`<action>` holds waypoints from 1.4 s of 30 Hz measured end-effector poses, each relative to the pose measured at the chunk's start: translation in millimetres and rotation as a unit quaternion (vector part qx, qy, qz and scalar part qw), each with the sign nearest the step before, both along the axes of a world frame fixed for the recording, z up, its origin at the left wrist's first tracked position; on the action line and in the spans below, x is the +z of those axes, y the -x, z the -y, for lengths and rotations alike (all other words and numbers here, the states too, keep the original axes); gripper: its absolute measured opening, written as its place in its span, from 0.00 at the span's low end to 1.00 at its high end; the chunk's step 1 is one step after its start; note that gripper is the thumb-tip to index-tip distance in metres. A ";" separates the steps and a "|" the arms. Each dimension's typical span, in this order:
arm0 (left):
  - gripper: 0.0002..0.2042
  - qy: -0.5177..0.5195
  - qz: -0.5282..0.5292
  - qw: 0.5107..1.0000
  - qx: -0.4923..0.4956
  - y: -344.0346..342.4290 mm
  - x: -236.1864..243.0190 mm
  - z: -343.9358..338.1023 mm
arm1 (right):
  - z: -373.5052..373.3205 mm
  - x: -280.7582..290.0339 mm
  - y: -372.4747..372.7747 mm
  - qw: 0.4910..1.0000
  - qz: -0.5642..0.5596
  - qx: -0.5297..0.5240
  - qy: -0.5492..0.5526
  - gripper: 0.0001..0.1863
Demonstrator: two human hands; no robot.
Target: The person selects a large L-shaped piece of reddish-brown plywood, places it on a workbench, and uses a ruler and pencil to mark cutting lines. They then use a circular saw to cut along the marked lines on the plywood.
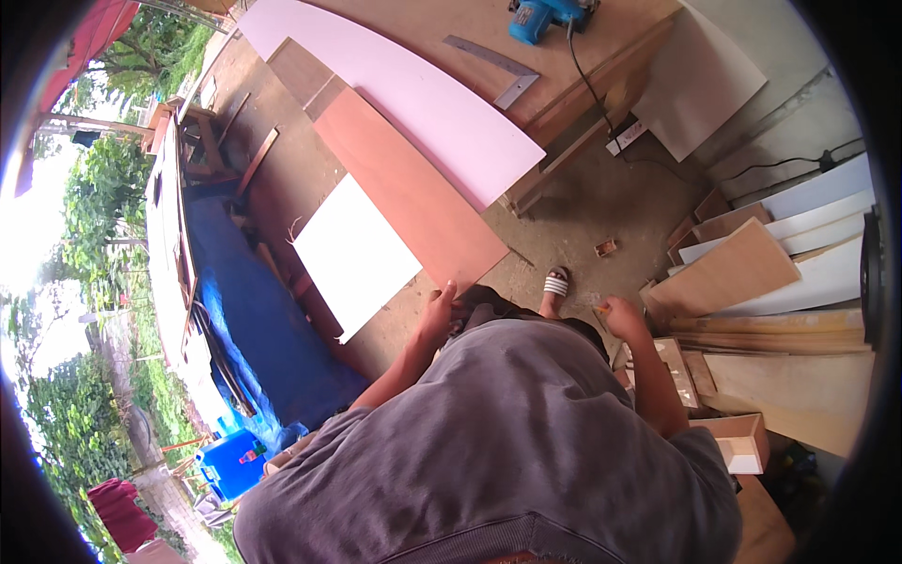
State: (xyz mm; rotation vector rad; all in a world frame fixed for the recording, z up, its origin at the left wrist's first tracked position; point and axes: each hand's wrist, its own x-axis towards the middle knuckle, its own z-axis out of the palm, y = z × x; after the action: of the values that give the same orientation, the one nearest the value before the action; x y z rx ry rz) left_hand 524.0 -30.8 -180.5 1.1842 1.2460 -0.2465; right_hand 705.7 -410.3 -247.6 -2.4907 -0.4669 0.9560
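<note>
My left hand (440, 308) is closed around the near end of a long reddish-brown board (404, 179), thumb on its top face. The board slants away from me to the far left, beside a long pinkish-white panel (413, 94) on the workbench. My right hand (622, 320) is held out to the right, its fingers closed on a small yellowish stick (599, 309), too small to tell exactly. A white sheet (357, 254) lies left of the brown board, partly under its edge.
On the workbench (601, 70) are a blue circular saw (537, 19) and a metal square (498, 64). A cord runs down to a white socket strip (626, 139). Board offcuts (728, 273) lean at the right. A blue tarp (254, 291) stretches along the left.
</note>
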 end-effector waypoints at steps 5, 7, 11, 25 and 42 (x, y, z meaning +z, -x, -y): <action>0.32 -0.045 0.020 0.996 -0.079 -14.8 0.3 -13.9 | 13.8 6.3 48.3 0.995 0.060 -0.075 0.001 0.17; 0.34 -0.033 -0.025 0.980 -0.193 -13.1 13.5 -24.8 | 10.8 15.4 65.7 0.992 0.054 -0.116 0.011 0.20; 0.29 -0.269 0.011 0.897 -0.349 5.9 32.8 -49.3 | 6.3 28.7 104.4 0.981 0.030 -0.192 -0.018 0.23; 0.49 -0.493 -0.054 0.797 -0.344 -73.9 26.7 -208.1 | -115.3 62.5 21.8 0.931 -0.102 -0.136 -0.324 0.27; 0.58 -0.502 -0.046 0.767 -0.398 -74.0 25.4 -215.3 | -236.8 75.8 -41.3 0.915 -0.281 0.004 -0.290 0.40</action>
State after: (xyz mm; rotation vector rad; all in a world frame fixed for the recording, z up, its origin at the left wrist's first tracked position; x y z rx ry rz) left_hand 598.0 184.6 -155.1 2.6658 0.8453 -0.2534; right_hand 747.1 -173.5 -171.8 -1.5989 -0.4766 1.2552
